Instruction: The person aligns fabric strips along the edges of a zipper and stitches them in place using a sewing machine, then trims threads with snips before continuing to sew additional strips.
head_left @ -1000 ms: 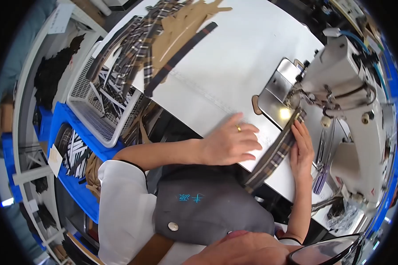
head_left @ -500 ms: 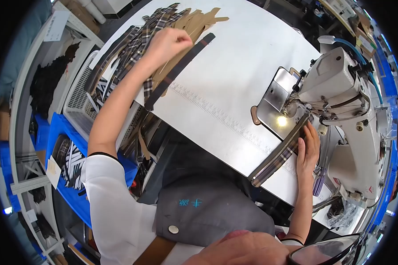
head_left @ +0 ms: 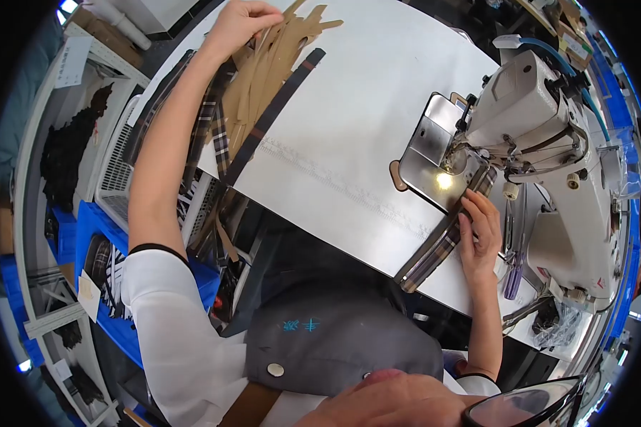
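Observation:
My left hand (head_left: 238, 27) reaches over the far end of a pile of tan strips (head_left: 263, 89). Its thumb and fingers are pinched together there; what they hold, if anything, is too small to make out. Plaid fabric strips (head_left: 221, 132) lie under and beside the tan ones. My right hand (head_left: 483, 231) rests at the sewing machine (head_left: 527, 107), fingers on a plaid strip (head_left: 441, 249). That strip runs from beside the lit metal plate (head_left: 434, 160) to the table's front edge.
A dark strip (head_left: 274, 114) lies diagonally on the white table (head_left: 356, 92), near a printed ruler scale. Left of the table are a grey basket (head_left: 115, 171), a blue bin (head_left: 100, 220) with strips, and shelving (head_left: 43, 206). A purple-handled tool (head_left: 514, 279) lies near the machine.
My left hand has moved away and left, to the far end of the pile, and more tan strips show. My right hand remains on the plaid strip; the whole view has shifted slightly.

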Action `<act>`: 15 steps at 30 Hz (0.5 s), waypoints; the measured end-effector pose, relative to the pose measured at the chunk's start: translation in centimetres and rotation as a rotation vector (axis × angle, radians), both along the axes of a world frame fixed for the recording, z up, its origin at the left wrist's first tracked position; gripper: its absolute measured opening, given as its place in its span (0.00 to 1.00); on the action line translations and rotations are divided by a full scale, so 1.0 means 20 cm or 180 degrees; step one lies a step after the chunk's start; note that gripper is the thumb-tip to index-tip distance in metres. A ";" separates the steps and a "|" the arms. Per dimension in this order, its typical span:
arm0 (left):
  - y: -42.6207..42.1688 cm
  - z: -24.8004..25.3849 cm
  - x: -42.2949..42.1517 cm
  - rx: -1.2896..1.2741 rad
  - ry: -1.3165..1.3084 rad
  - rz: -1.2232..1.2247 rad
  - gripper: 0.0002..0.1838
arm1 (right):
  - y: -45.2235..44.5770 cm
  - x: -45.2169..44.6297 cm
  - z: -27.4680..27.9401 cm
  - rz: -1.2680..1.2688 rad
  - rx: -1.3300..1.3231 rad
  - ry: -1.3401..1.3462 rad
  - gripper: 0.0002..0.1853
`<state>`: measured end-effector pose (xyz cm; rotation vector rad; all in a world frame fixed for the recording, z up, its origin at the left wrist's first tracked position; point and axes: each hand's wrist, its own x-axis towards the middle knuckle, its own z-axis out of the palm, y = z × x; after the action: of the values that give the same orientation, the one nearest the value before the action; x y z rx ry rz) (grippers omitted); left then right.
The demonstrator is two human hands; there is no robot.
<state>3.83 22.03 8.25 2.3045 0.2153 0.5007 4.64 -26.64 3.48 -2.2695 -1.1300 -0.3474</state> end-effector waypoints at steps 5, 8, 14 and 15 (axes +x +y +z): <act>-0.72 0.02 -0.29 0.1266 -0.1279 -0.2017 0.08 | 0.10 -0.08 0.06 0.0192 0.0387 0.0539 0.18; -1.02 -0.24 -0.46 0.0765 -0.0958 -0.2911 0.11 | 0.16 -0.15 0.08 0.0882 0.0071 0.0096 0.23; -1.17 -0.31 -0.54 0.0078 -0.0722 -0.2704 0.13 | 0.19 -0.29 -0.04 0.0989 -0.0507 0.0075 0.23; -1.17 -0.29 -0.52 -0.0019 -0.0717 -0.2500 0.14 | 0.19 -0.29 -0.04 0.0985 -0.0469 0.0094 0.22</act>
<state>-6.48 -1.41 2.48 2.0849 -0.7666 0.3344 -1.26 -22.86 2.65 -2.1674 -1.5075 -0.1100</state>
